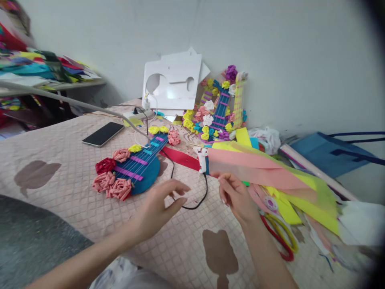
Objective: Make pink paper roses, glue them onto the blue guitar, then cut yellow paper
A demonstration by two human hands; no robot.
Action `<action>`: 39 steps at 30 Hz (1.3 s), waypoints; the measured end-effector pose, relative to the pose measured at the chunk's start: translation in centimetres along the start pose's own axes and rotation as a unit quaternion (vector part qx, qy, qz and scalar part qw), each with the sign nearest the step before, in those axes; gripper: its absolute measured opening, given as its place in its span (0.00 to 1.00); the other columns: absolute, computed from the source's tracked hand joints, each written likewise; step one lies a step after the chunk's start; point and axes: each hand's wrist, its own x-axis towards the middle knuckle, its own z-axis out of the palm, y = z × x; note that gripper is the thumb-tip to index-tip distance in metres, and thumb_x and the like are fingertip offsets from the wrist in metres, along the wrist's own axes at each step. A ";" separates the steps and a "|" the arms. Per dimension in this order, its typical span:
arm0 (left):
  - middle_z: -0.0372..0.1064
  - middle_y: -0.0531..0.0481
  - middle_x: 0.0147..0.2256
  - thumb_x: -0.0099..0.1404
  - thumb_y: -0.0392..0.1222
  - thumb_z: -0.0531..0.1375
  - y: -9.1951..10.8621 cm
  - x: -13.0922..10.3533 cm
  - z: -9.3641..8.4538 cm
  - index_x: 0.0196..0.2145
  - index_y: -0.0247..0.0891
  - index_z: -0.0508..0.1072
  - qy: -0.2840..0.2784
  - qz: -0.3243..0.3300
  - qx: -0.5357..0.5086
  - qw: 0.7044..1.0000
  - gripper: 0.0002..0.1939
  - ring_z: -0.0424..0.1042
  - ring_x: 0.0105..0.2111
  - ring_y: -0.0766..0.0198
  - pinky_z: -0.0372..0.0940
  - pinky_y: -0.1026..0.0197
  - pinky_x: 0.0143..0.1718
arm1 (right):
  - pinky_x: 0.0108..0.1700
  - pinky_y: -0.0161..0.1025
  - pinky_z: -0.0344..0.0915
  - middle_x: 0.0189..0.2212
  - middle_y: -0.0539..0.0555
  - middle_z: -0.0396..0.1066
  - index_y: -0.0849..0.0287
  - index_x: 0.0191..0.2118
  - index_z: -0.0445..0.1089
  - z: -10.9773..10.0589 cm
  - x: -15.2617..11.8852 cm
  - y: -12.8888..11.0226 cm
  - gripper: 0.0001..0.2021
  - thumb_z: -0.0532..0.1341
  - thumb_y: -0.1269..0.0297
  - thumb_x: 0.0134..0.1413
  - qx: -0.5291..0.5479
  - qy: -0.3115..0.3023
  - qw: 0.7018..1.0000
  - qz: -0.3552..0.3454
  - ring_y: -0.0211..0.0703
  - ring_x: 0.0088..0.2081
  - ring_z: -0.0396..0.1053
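My left hand (pixel 167 202) hovers over the quilted tablecloth with its thumb and fingers apart, holding nothing. To its left lies a blue toy guitar (pixel 152 170) with purple and turquoise strips, blue strings, and pink, red and yellow fabric flowers. My right hand (pixel 236 196) is curled, fingertips drawn in towards the thumb; anything between them is too small or hidden. Just beyond my hands, a white glue gun (pixel 202 159) stands with its black cord (pixel 205 196) looping towards me. A red ribbon strip (pixel 183 157) lies behind it.
Pink fabric strips (pixel 258 166) and red-and-yellow scissors (pixel 279 235) lie at the right. A phone (pixel 104 134) rests at the left, near a power strip (pixel 138 114). Decorated guitars (pixel 221 106) and white cut-out boards (pixel 180 68) lean on the wall. A blue bag (pixel 327 154) is far right.
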 end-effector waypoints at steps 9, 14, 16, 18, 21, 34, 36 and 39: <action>0.75 0.45 0.37 0.57 0.43 0.63 -0.2 6.5 7.4 0.40 0.34 0.75 -0.036 -0.062 -0.175 0.982 0.14 0.70 0.28 0.66 0.64 0.64 0.30 | 0.15 0.29 0.49 0.53 0.53 0.67 0.58 0.29 0.67 -0.5 -0.4 0.2 0.10 0.64 0.57 0.51 0.030 -0.016 0.999 -0.004 0.22 0.15 0.54; 0.75 0.47 0.29 0.54 0.45 0.65 -0.6 6.6 8.9 0.31 0.32 0.78 -0.046 -0.085 -0.304 0.948 0.12 0.70 0.28 0.65 0.63 0.64 0.31 | 0.16 0.31 0.45 0.52 0.52 0.68 0.57 0.27 0.69 -0.3 -0.8 0.9 0.09 0.64 0.58 0.52 0.081 -0.021 0.996 -0.013 0.22 0.15 0.53; 0.72 0.50 0.23 0.52 0.45 0.66 -0.8 6.6 9.1 0.26 0.32 0.77 -0.028 -0.102 -0.314 0.944 0.11 0.68 0.25 0.67 0.61 0.65 0.29 | 0.15 0.31 0.43 0.51 0.53 0.69 0.56 0.30 0.71 -0.2 -1.0 1.3 0.09 0.63 0.57 0.53 0.092 -0.009 0.996 -0.019 0.22 0.15 0.52; 0.69 0.51 0.21 0.52 0.46 0.66 -1.2 6.7 9.0 0.23 0.32 0.75 0.001 -0.115 -0.307 0.945 0.12 0.65 0.23 0.68 0.59 0.66 0.27 | 0.15 0.32 0.42 0.50 0.55 0.70 0.55 0.34 0.74 -0.3 -1.1 1.6 0.11 0.61 0.54 0.55 0.091 0.012 0.996 -0.020 0.23 0.15 0.53; 0.66 0.54 0.21 0.57 0.47 0.63 -2.0 6.8 8.9 0.22 0.34 0.71 0.044 -0.134 -0.310 0.940 0.14 0.62 0.22 0.71 0.57 0.67 0.26 | 0.16 0.31 0.44 0.50 0.57 0.70 0.54 0.41 0.74 -0.6 -1.1 1.8 0.15 0.57 0.51 0.58 0.103 0.032 0.994 -0.011 0.24 0.16 0.54; 0.76 0.43 0.39 0.51 0.49 0.68 -3.5 6.2 9.2 0.36 0.33 0.78 -0.021 -0.251 -0.456 0.854 0.19 0.73 0.35 0.65 0.66 0.65 0.38 | 0.16 0.30 0.50 0.34 0.53 0.74 0.54 0.43 0.70 -0.8 -1.5 2.2 0.14 0.58 0.53 0.57 0.081 0.049 0.995 -0.042 0.28 0.16 0.56; 0.76 0.42 0.39 0.51 0.49 0.69 -3.5 6.0 9.3 0.37 0.32 0.77 -0.041 -0.267 -0.483 0.833 0.20 0.74 0.37 0.62 0.67 0.63 0.40 | 0.18 0.31 0.54 0.20 0.46 0.67 0.55 0.45 0.69 -0.6 -1.6 2.4 0.14 0.61 0.56 0.56 0.007 0.044 0.998 -0.046 0.31 0.16 0.57; 0.76 0.42 0.36 0.53 0.51 0.68 -3.5 5.8 9.8 0.37 0.32 0.77 -0.059 -0.280 -0.514 0.809 0.20 0.75 0.36 0.62 0.67 0.64 0.40 | 0.19 0.31 0.55 0.20 0.44 0.66 0.54 0.50 0.65 -0.4 -1.5 2.8 0.18 0.62 0.57 0.54 -0.064 0.062 0.995 -0.045 0.32 0.17 0.57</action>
